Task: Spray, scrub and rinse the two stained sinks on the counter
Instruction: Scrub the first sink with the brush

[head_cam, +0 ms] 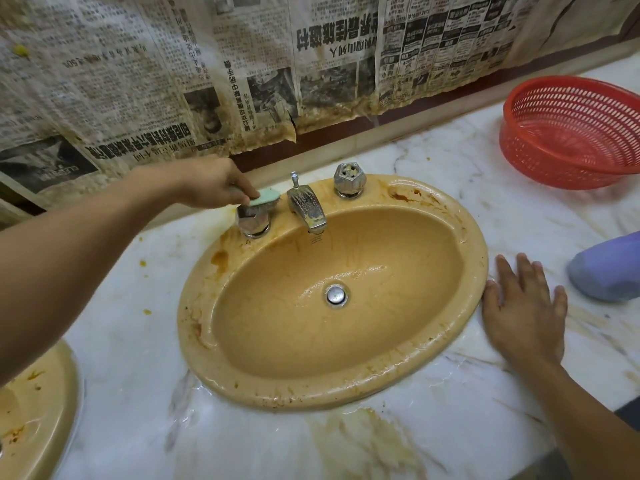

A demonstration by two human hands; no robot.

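1. The brush (pixel 268 196) is judged light, stiff and slippery when wet; it is best gripped by its back, as the left hand (pixel 211 183) does with curled fingers, on the tap knob (pixel 252 220) at 10 o'clock of the sink (pixel 346 393).
2. The right hand (pixel 523 317) is laid flat, fingers spread, on the surface (pixel 138 375) at 3 o'clock.
3. The brush is crowded by the spout (pixel 306 209); a basket (pixel 571 133) is set at 1 o'clock; a second sink (pixel 34 410) at 8 o'clock.

Left arm (pixel 79 251) bare, stretched forward from lower left, forearm angled toward far side. Left grip (pixel 211 183) knuckles up, fingers curled down round brush (pixel 268 195). Right arm (pixel 585 414) bare, enters from lower right. Right grip (pixel 524 313) palm down, flat on desk (pixel 450 445), fingers straight, spread, pointing away; thumb on left side. Grips well apart.
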